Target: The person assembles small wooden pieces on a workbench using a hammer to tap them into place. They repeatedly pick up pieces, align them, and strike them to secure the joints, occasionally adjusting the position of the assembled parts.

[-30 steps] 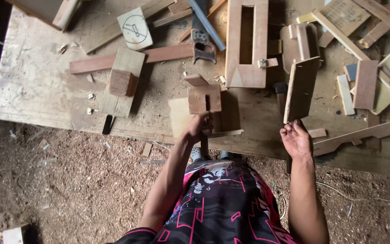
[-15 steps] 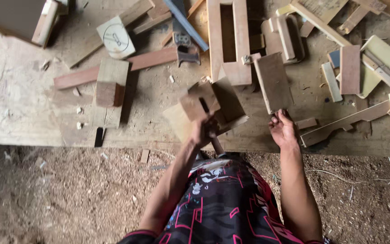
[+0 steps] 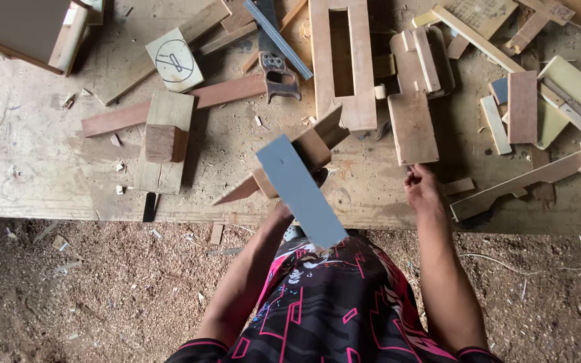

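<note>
Head view: grey board [image 3: 300, 191] hides gripping left hand [image 3: 282, 210]; right hand [image 3: 422, 189] pinches plank [image 3: 412, 128].

**Bench clutter, sawdust below**

Handsaw [image 3: 278, 72] lies mid-bench beside long slotted frame [image 3: 341, 60]. Reddish strip [image 3: 169, 106] runs under a stacked block [image 3: 165, 142]. Circle-marked offcut [image 3: 175, 60] upper left. Misc offcuts at right; sawdust floor [image 3: 89, 289].
</note>
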